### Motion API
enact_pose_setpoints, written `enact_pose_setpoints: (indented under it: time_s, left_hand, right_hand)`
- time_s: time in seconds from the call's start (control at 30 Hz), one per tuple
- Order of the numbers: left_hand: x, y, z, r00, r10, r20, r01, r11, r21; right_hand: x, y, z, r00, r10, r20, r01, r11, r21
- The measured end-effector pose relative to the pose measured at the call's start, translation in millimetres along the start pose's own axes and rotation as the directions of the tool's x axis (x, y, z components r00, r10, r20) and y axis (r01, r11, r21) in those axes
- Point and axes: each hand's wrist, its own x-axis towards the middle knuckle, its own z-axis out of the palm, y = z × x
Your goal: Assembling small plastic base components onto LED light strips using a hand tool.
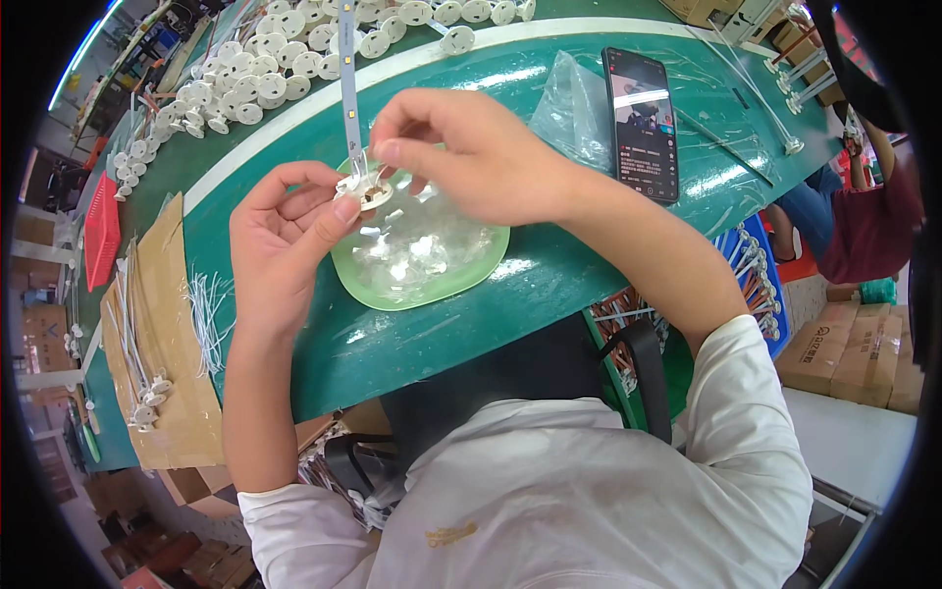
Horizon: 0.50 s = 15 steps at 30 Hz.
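Where the two hands meet, near the far-left edge of a green bowl [392, 300], is one white round cap [377, 199], held off the table.

Left hand [289, 221]: thumb on the cap's near side, fingers curled behind it; grip closed on the cap.

Right hand [466, 147]: palm down, thumb and forefinger brought close together beside the cap's upper side, at some thin wires; whether they pinch a wire is too small and blurred to tell.

LED strip [348, 83]: one, narrow, pale, with small yellow squares; rises from the cap toward the top edge of the view.

Bowl contents: many small clear plastic pieces [422, 250], glossy.

Table [343, 363]: green, shiny surface, beneath the bowl.

Right of the hands: clear plastic bag [572, 110], crumpled; just beside it, black phone [643, 128], screen lit; beyond the phone, thin dark rod [728, 149], lying aslant.

Far side: large group of white discs [265, 71], crowded together.

Left side: red basket [101, 231]; brown cardboard sheet [186, 417] bearing several strips with white ends [149, 398]; loose bundle of white wires [207, 319] by its right edge.

Right, below table level: blue crate [761, 236] with disc-ended strips; stacked cardboard boxes [834, 344]; another person's dark red sleeve [873, 236].
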Motion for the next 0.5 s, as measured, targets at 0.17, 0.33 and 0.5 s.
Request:
enact_pose_setpoints:
  time_s: [0.17,0.33,0.5]
  left_hand:
    - [9.3,0.6,-11.1,0.998,0.015,-0.067,-0.016,1.000,-0.010]
    - [13.0,-0.4,-19.4,0.985,0.029,-0.167,-0.038,0.998,-0.050]
    - [14.4,-6.5,-27.9,0.982,-0.009,-0.188,0.004,1.000,-0.029]
  right_hand:
    - [5.0,0.5,-16.5,0.959,-0.035,-0.280,-0.018,0.983,-0.184]
    - [-12.2,-36.8,-12.1,0.925,-0.378,-0.040,0.208,0.590,-0.780]
    - [-18.1,-72.7,-0.5,0.954,-0.256,0.156,0.295,0.715,-0.634]
